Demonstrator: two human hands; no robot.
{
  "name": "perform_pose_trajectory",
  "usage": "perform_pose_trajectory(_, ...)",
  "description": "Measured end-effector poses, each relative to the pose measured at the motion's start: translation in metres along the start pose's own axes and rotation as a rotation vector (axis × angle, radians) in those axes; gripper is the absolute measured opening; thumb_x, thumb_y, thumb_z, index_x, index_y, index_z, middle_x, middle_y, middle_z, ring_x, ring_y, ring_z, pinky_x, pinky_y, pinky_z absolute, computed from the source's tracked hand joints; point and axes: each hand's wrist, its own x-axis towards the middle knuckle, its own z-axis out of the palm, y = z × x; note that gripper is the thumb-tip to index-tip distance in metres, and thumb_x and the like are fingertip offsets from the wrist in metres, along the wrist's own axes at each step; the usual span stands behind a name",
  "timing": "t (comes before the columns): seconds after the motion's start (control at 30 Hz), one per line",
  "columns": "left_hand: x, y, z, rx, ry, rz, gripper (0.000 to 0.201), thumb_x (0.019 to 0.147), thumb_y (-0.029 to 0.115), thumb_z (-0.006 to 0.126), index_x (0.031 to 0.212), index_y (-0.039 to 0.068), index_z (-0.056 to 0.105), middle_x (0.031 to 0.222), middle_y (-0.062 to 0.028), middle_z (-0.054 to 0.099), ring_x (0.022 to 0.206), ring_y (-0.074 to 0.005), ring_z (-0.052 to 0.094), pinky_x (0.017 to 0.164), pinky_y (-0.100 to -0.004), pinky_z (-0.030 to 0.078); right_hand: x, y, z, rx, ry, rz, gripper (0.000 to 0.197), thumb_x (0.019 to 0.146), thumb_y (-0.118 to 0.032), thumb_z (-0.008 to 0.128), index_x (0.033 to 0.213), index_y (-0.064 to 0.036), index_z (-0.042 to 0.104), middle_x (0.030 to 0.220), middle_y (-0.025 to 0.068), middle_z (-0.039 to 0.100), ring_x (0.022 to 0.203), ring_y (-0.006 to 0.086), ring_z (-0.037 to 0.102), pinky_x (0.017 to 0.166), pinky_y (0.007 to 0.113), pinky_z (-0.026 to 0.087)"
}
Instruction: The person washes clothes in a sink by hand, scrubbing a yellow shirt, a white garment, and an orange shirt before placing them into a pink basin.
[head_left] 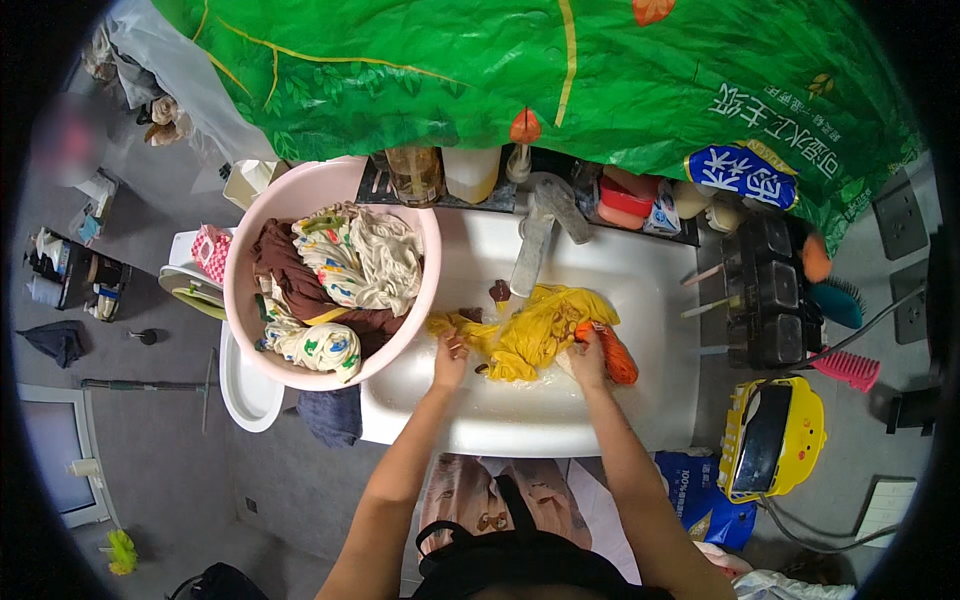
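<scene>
A wet yellow garment [540,335] with brown and orange patches lies bunched in the white sink [655,290], under the grey faucet [533,245]. At its left end, my left hand [452,362] has its fingers curled on the yellow cloth. My right hand [588,362] is closed on the garment's right side. Beside those fingers bulges an orange ribbed piece [617,358]; whether it belongs to the garment I cannot tell. A thin stream of water seems to fall from the faucet onto the cloth.
Left of the sink, a pink basin [433,245] holds wrung brown cloth [285,265] and white patterned cloth [375,262]. Bottles [470,175] and a red box [628,195] line the back ledge below a green plastic sheet [400,70]. A yellow phone holder [805,440] stands at right.
</scene>
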Motion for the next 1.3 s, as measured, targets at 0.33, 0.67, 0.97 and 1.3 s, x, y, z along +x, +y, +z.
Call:
perform_pose_trajectory(0.33, -0.025, -0.013, 0.046, 0.852, -0.580, -0.006, 0.035, 0.069, 0.025, 0.063, 0.094, 0.003, 0.053, 0.088, -0.0128, 0.058, 0.085, -0.0264, 0.055, 0.074, -0.0330, 0.044, -0.053, -0.001, 0.049, -0.341, -0.191, -0.140, 0.051, 0.063, -0.018, 0.069, 0.105, -0.0051, 0.043, 0.103, 0.0183, 0.050, 0.092, 0.0347, 0.050, 0.077, 0.038, 0.041)
perform_pose_trajectory(0.67, -0.071, 0.070, -0.002, -0.812, -0.062, -0.328, 0.027, 0.082, 0.030, 0.053, 0.087, 0.004, 0.051, 0.081, -0.0071, 0.058, 0.071, -0.0148, 0.056, 0.060, -0.0267, 0.046, -0.048, -0.063, 0.022, 1.158, -0.491, 0.332, 0.020, 0.079, -0.011, 0.056, 0.097, -0.0052, 0.051, 0.093, 0.0024, 0.055, 0.087, 0.0135, 0.053, 0.076, 0.028, 0.043)
perform_pose_trajectory(0.97, -0.088, 0.111, -0.009, -0.656, -0.150, -0.413, 0.020, 0.083, 0.025, 0.054, 0.091, 0.007, 0.050, 0.086, -0.0061, 0.057, 0.069, -0.0133, 0.055, 0.062, -0.0255, 0.049, 0.004, -0.080, -0.013, 1.525, -0.219, 0.268, 0.047, 0.078, -0.013, 0.058, 0.119, -0.0077, 0.037, 0.111, 0.0085, 0.047, 0.105, 0.0244, 0.045, 0.089, 0.036, 0.036)
perform_pose_trajectory(1.3, -0.079, 0.044, 0.015, -0.532, -0.314, -0.654, 0.013, 0.081, 0.016, 0.049, 0.092, 0.009, 0.051, 0.081, -0.0026, 0.057, 0.072, -0.0116, 0.055, 0.064, -0.0238, 0.046, -0.076, -0.058, 0.060, 0.585, -0.590, 0.535, 0.032, 0.080, -0.026, 0.054, 0.107, -0.0082, 0.051, 0.099, 0.0045, 0.055, 0.084, 0.0130, 0.052, 0.064, 0.027, 0.045)
